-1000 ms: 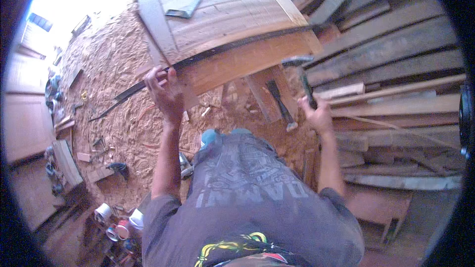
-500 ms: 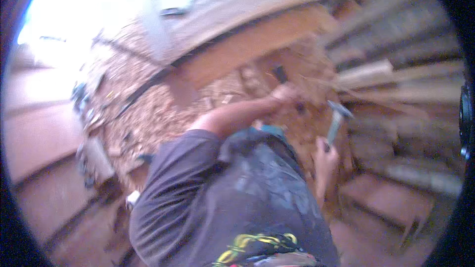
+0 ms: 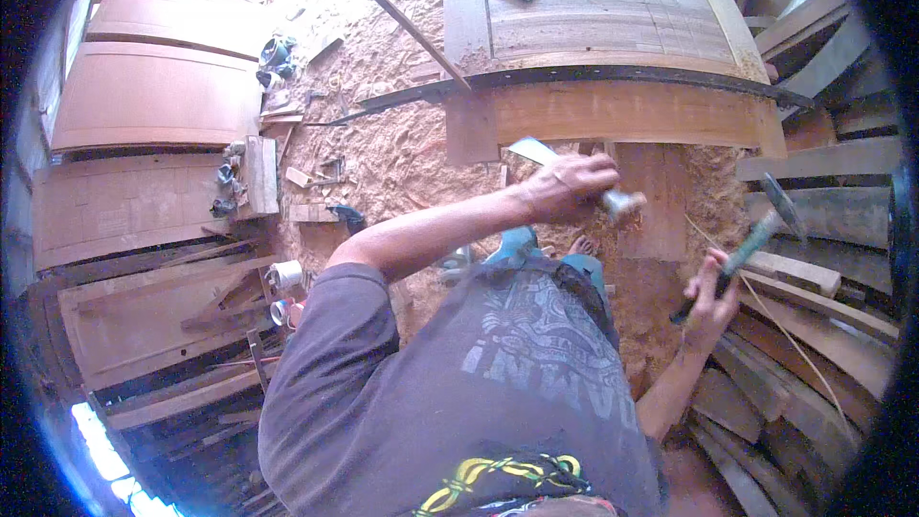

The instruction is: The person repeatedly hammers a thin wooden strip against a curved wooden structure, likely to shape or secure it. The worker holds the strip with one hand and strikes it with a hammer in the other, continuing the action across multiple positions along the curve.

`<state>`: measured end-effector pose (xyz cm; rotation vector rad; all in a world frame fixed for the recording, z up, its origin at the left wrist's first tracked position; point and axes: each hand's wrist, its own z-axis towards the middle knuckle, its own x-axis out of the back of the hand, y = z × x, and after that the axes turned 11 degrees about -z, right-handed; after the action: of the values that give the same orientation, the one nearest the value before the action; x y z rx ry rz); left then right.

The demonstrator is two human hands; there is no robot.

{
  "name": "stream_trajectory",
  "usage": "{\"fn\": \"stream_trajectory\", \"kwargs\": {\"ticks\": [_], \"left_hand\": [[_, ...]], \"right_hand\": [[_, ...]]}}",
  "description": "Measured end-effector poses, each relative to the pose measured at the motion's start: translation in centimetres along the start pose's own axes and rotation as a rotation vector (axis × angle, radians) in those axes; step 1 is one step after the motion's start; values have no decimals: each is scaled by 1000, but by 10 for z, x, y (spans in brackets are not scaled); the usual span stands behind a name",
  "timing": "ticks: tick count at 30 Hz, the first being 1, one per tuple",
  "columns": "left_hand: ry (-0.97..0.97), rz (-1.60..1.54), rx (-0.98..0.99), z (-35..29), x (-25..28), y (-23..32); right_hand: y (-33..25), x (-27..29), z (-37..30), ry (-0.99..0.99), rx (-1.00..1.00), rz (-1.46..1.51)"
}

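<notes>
My left hand (image 3: pixel 572 184) is closed around a chisel (image 3: pixel 531 150), its broad pale blade pointing up-left and its handle end sticking out blurred to the right. It hovers just on my side of the orange-brown wooden edge board (image 3: pixel 622 115) of a panelled wooden door (image 3: pixel 593 29). Lower right, my right hand (image 3: pixel 708 295) grips a hammer (image 3: pixel 751 247) by its dark handle end. The hammer's metal head points up and to the right, apart from the door and the chisel. A long black metal bar (image 3: pixel 613 75) runs along the door's near edge.
Wood shavings (image 3: pixel 383 148) cover the ground. A thin wooden strip (image 3: pixel 412 31) leans near the door's left corner. Planks (image 3: pixel 823 215) are stacked at right; door panels (image 3: pixel 158 96) stand at left. White cups (image 3: pixel 284 275) and a wooden block (image 3: pixel 260 177) lie nearer.
The whole view has swung and become sharper, with the door now further right. The hammer in my right hand has moved right and tilts more. The chisel blade now shows clearly.
</notes>
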<state>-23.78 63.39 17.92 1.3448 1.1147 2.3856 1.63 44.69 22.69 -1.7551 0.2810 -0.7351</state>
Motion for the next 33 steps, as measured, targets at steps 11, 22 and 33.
{"fn": "stream_trajectory", "kwargs": {"ticks": [11, 22, 33], "left_hand": [[259, 186, 195, 10, 37, -108], [469, 153, 396, 44, 42, -142], [525, 125, 450, 53, 45, -150]], "right_hand": [[32, -76, -8, -218, 86, -341], [1, -56, 35, -9, -274, -29], [-100, 14, 174, 464, 275, 530]]}}
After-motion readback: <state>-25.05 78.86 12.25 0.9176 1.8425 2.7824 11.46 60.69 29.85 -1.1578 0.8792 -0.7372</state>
